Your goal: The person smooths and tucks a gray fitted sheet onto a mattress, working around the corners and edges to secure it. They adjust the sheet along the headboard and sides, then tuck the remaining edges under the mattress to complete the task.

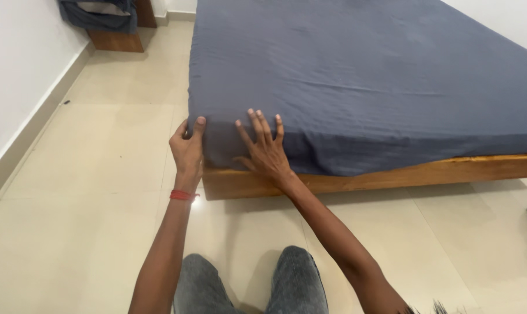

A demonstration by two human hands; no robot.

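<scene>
Left hand (187, 150) pinches the sheet (362, 75) at centre-frame mattress corner, right hand (266, 152) flat, released; sheet may slip off if pinch loosens.

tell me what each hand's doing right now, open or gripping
Left hand: curled around the sheet-covered mattress corner, gripping it.
Right hand: open, fingers spread flat against the mattress side, holding nothing.
</scene>
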